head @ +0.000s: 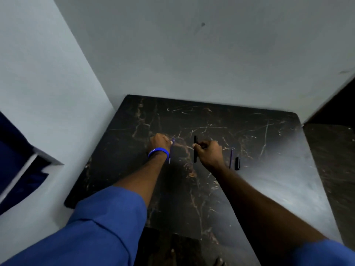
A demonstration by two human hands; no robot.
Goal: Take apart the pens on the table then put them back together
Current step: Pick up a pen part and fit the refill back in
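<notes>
My right hand [208, 153] is shut on a black pen barrel [195, 150], which stands nearly upright above the black marble table [192, 189]. To its left, my left hand [159, 142] pinches a thin blue refill [171, 150] that hangs down past my blue wristband [158, 153]. Right of my right hand, a second thin blue refill [230, 158] lies on the table. A short black pen cap [237, 163] lies beside it.
The table stands in a corner of pale grey walls [172, 54]. A dark blue object [17, 160] sits at the left edge of view. Dark floor [330, 160] shows to the right of the table.
</notes>
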